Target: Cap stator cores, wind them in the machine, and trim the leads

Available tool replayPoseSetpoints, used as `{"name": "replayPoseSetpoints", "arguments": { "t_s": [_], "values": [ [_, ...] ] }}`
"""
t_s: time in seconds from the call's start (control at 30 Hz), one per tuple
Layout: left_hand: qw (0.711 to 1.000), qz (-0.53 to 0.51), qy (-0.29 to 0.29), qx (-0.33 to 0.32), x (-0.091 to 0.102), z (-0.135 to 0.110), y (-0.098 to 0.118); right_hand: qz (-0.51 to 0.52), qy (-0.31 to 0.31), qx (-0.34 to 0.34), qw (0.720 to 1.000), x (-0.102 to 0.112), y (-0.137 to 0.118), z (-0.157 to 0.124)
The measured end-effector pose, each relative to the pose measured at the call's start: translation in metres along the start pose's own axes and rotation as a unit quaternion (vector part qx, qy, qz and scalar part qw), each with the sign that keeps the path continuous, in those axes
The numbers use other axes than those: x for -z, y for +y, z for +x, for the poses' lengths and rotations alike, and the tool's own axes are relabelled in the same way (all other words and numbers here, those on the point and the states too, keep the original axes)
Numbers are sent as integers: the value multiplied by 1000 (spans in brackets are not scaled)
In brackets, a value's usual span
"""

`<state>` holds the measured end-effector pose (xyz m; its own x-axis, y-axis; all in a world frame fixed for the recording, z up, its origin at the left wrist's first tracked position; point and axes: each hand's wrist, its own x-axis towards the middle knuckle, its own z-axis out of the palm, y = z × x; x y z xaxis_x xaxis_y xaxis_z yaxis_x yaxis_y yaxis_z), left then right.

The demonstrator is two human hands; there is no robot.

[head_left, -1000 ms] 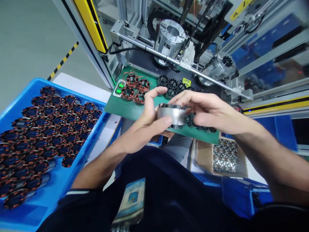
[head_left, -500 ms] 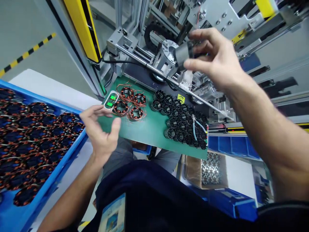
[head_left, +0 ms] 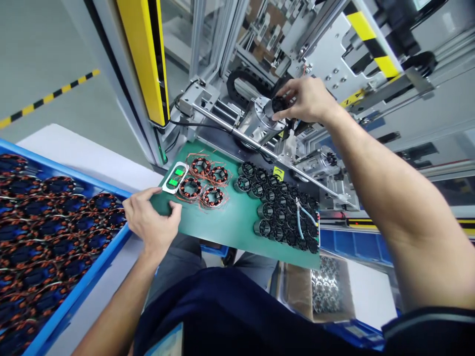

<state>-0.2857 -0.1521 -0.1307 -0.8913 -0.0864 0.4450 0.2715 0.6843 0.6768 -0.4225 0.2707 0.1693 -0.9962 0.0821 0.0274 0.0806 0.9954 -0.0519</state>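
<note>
My right hand point(head_left: 306, 101) grips a stator core point(head_left: 272, 108), grey with a black end, at the round metal fixture point(head_left: 254, 121) of the machine. Whether the core is fully seated there I cannot tell. My left hand point(head_left: 152, 217) is empty, thumb and fingers apart, over the left end of the green mat point(head_left: 222, 225). Just beyond its fingers lies a white-framed counter point(head_left: 175, 177) with green displays. Several wound stators point(head_left: 190, 188) with copper wire ends sit beside it. Rows of unwound stator cores point(head_left: 265, 227) stand on the right part of the mat.
Blue-handled cutters point(head_left: 300, 220) lie on the cores. A blue crate point(head_left: 122, 230) of wound stators is at my left. A metal rail point(head_left: 237, 132) crosses in front of the fixture. An open carton point(head_left: 299, 291) of metal rings stands lower right; a yellow post point(head_left: 144, 59) rises upper left.
My right hand has brought the stator core down against the fixture. My left hand stays open near the counter. The whole view has shifted a little.
</note>
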Motion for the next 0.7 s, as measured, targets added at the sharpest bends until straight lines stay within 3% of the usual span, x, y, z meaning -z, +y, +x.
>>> {"name": "replayPoseSetpoints", "arguments": {
  "t_s": [0.43,0.57,0.63,0.7],
  "values": [
    [1000,13,9,-10,-2,1,0,-12,-102,46,994,11,8,45],
    [1000,16,9,-17,-2,1,1,78,-31,93,992,13,-2,61],
    [1000,21,3,-6,-2,1,1,131,27,105,985,-3,-7,70],
    [1000,28,-2,6,-2,1,2,165,50,103,980,-32,-9,77]
  ]
}}
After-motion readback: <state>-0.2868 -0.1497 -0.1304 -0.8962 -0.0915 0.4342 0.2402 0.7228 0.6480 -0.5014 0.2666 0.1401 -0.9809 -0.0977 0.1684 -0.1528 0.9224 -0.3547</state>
